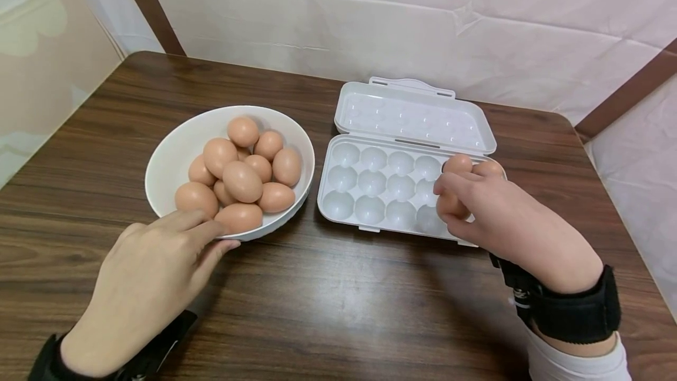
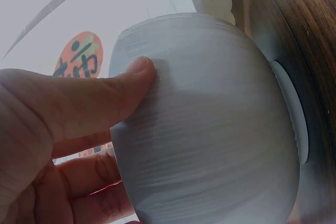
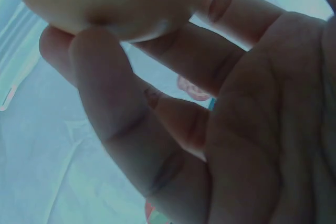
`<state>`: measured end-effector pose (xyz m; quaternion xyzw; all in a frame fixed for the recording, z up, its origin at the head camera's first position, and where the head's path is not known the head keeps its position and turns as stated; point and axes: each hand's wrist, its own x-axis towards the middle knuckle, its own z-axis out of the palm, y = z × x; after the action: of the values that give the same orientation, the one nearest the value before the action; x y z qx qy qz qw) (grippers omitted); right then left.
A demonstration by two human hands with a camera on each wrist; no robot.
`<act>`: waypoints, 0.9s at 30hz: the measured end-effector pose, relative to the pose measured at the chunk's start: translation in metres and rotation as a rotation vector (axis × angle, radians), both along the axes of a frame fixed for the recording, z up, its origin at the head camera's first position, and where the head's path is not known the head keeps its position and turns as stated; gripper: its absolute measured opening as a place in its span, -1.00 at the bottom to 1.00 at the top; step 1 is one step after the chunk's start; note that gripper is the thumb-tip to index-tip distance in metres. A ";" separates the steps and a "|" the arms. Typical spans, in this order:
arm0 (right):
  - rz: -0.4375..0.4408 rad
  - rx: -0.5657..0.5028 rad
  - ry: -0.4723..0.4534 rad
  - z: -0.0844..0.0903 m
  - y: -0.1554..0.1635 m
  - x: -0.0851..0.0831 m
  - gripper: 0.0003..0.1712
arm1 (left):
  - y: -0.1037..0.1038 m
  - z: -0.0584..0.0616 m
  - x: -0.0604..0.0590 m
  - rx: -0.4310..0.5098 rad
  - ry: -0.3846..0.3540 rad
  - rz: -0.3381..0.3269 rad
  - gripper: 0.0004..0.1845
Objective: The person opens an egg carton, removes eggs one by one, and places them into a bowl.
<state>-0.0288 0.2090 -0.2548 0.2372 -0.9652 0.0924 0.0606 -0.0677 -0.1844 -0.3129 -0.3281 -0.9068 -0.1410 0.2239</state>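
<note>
My left hand grips the near rim of a white bowl. In the left wrist view its thumb presses the bowl's outer wall while the other fingers lie over the rim. Several brown eggs are piled in the bowl. Over the right end of a white egg box, my right hand holds an egg between thumb and fingers; that egg shows at the top of the right wrist view. Two eggs sit in the box's far right cups, partly hidden by the hand.
The box's lid lies folded back toward the wall. Cups without eggs fill the box's left and middle. All stands on a dark wooden table, with a pale printed sheet hanging behind its far edge.
</note>
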 end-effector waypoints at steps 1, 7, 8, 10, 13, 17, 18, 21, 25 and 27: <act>0.003 -0.004 0.001 0.002 -0.002 -0.001 -0.54 | 0.000 0.000 0.000 0.000 0.003 -0.005 -0.46; 0.020 -0.020 0.006 0.011 -0.015 -0.010 -0.68 | 0.000 0.000 0.000 -0.003 0.003 -0.005 -0.62; 0.017 -0.022 0.005 0.013 -0.016 -0.011 -0.70 | 0.000 0.001 0.001 -0.004 0.001 -0.004 -0.68; 0.013 -0.015 0.010 0.015 -0.020 -0.012 -0.73 | 0.000 0.001 0.001 -0.007 -0.001 0.000 -0.77; -0.004 -0.003 0.015 0.018 -0.025 -0.013 -0.74 | 0.001 0.002 0.002 -0.010 -0.003 0.005 -0.79; -0.021 -0.003 0.005 0.024 -0.030 -0.013 -0.75 | 0.000 0.002 0.002 -0.008 -0.005 0.005 -0.78; -0.019 -0.008 0.005 0.025 -0.031 -0.013 -0.76 | 0.000 0.002 0.002 -0.007 -0.005 0.005 -0.77; -0.012 -0.024 0.007 0.029 -0.034 -0.013 -0.76 | 0.000 0.002 0.003 -0.006 -0.009 0.002 -0.76; -0.003 -0.033 0.003 0.032 -0.040 -0.013 -0.75 | 0.000 0.004 0.003 -0.010 -0.011 0.010 -0.78; -0.011 -0.024 -0.009 0.033 -0.043 -0.013 -0.74 | 0.001 0.005 0.003 -0.015 -0.010 0.017 -0.79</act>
<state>-0.0417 0.1664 -0.2214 0.2305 -0.9656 0.1048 0.0596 -0.0649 -0.1838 -0.3084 -0.3215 -0.9116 -0.1340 0.2183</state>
